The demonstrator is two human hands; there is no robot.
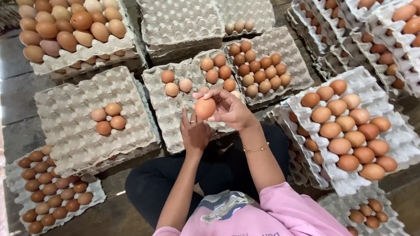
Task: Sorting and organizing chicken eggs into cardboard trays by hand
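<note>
Fingertips (212, 95) of the right hand (230, 110) pinch one brown egg (205, 108), curled round its top; the left hand (195, 132) sits just beneath with fingers loosely open, its palm hidden, so whether it touches the shell I cannot tell. Beyond the fingers a grey pulp tray (172, 114) carries about nine eggs, some masked by the hand. Left of them, another tray (75, 132) bears four eggs (108, 118).
</note>
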